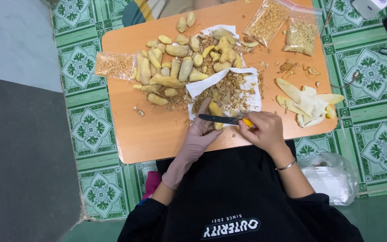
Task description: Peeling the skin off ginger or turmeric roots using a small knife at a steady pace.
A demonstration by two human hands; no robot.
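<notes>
My left hand [201, 131], in a pinkish glove, grips a yellow piece of ginger root [215, 110] over a white paper sheet [251, 85] covered in peel scraps. Bare and wearing a thin bracelet, my right hand [264, 130] holds a knife with a yellow handle [247, 122]. Its dark blade [218, 118] lies across the ginger piece, pointing left. A pile of peeled ginger pieces [180, 67] lies farther back on the low wooden table [148, 134].
Two clear bags of chopped bits [267, 20] sit at the far right of the table, another small bag [113, 65] at the left. Sliced pieces on paper [307, 103] lie at right. A white plastic bag [330, 177] rests on the green tiled floor.
</notes>
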